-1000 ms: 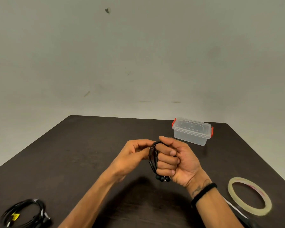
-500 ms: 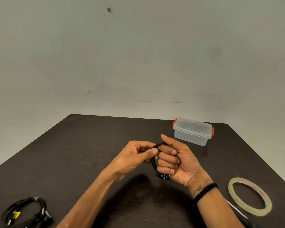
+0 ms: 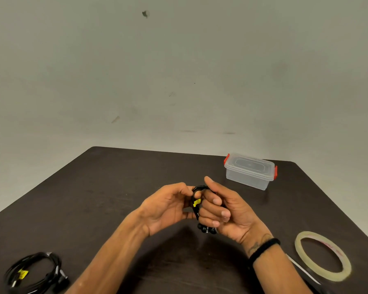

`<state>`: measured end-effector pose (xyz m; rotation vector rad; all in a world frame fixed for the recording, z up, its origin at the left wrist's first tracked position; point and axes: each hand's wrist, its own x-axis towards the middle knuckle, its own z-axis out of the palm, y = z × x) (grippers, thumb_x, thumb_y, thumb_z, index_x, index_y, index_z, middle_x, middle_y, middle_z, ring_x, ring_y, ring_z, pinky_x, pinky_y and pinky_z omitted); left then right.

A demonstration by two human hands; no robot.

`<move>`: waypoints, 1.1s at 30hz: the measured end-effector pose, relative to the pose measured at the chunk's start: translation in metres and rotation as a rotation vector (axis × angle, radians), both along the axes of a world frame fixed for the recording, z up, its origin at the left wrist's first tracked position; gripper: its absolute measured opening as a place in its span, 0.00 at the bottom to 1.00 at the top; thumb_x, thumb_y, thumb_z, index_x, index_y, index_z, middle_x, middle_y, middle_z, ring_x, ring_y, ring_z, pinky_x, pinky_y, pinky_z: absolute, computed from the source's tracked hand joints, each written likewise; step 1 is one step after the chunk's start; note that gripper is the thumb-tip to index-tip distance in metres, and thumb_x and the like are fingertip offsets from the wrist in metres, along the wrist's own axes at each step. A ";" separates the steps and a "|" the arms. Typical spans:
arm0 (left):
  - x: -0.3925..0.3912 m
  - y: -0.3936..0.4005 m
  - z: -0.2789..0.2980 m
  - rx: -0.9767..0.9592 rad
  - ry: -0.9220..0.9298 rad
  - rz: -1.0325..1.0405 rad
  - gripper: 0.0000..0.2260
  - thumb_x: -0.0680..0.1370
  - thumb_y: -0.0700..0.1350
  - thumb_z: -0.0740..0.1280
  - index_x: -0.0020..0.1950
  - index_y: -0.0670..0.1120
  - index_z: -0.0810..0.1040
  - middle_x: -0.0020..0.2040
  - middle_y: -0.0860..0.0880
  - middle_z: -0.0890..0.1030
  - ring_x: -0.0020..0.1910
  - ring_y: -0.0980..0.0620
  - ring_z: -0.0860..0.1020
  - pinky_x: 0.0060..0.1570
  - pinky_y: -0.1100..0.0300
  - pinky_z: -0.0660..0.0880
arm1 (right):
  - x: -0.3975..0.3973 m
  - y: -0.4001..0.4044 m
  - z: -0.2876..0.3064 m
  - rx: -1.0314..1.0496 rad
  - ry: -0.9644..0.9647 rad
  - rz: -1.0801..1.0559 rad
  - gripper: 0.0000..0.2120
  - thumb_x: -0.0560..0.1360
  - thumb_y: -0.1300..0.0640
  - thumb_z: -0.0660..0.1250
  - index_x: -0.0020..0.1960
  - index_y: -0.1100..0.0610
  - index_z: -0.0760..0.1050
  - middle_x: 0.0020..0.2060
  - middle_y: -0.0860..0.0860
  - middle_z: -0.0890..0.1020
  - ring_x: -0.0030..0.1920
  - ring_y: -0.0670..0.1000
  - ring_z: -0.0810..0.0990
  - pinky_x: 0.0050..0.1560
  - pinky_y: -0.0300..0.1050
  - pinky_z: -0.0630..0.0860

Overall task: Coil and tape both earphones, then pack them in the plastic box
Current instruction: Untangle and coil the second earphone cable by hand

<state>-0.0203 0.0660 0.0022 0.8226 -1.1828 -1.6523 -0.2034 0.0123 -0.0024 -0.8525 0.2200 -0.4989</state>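
A black earphone (image 3: 197, 205) with a small yellow tag is wound in a coil around the curled fingers of my right hand (image 3: 225, 211), its earbuds hanging below the fist. My left hand (image 3: 168, 203) pinches the top of that coil at its left side. A second black earphone (image 3: 33, 272), also yellow-tagged, lies loosely coiled on the table at the near left. The clear plastic box (image 3: 250, 171) with red clips stands lidded at the far right. A roll of clear tape (image 3: 322, 255) lies flat at the near right.
The dark brown table (image 3: 106, 187) ends at a pale wall behind. A thin dark object with a white strip (image 3: 304, 272) lies just left of the tape roll, partly behind my right forearm.
My left hand has turned the cable on my right fingers, so the yellow tag now faces me. My right thumb has lifted off the coil. Both hands stay in place.
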 end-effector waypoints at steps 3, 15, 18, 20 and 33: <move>0.001 -0.002 -0.006 -0.096 -0.099 -0.007 0.12 0.75 0.37 0.65 0.55 0.43 0.83 0.61 0.32 0.80 0.63 0.34 0.78 0.72 0.37 0.69 | 0.011 0.002 -0.001 -0.061 0.127 -0.247 0.23 0.80 0.45 0.68 0.31 0.57 0.72 0.17 0.47 0.64 0.16 0.43 0.59 0.22 0.38 0.58; 0.001 -0.008 -0.011 -0.432 -0.533 0.351 0.07 0.79 0.50 0.72 0.49 0.47 0.83 0.45 0.48 0.86 0.47 0.54 0.82 0.53 0.58 0.78 | 0.020 0.009 0.001 -0.132 0.221 -0.488 0.16 0.78 0.46 0.72 0.40 0.58 0.77 0.21 0.47 0.65 0.20 0.42 0.59 0.23 0.36 0.56; 0.000 -0.009 -0.013 -0.601 -0.747 0.500 0.07 0.81 0.51 0.70 0.46 0.50 0.82 0.39 0.50 0.83 0.36 0.57 0.77 0.39 0.59 0.75 | 0.020 0.010 0.000 -0.138 0.235 -0.451 0.16 0.79 0.46 0.72 0.40 0.56 0.76 0.21 0.47 0.63 0.20 0.42 0.59 0.23 0.36 0.56; 0.000 -0.007 -0.015 -0.744 -0.881 0.568 0.09 0.84 0.53 0.65 0.49 0.51 0.80 0.37 0.51 0.80 0.34 0.56 0.76 0.37 0.52 0.76 | 0.020 0.009 0.000 -0.145 0.227 -0.456 0.15 0.80 0.47 0.71 0.41 0.57 0.78 0.21 0.47 0.62 0.21 0.43 0.59 0.23 0.36 0.56; 0.003 -0.007 -0.020 -0.781 -0.911 0.809 0.16 0.88 0.54 0.57 0.48 0.52 0.80 0.33 0.53 0.79 0.30 0.50 0.76 0.31 0.49 0.74 | 0.018 0.001 -0.007 -0.185 0.145 -0.555 0.12 0.74 0.60 0.75 0.54 0.66 0.85 0.41 0.59 0.84 0.35 0.49 0.79 0.39 0.42 0.79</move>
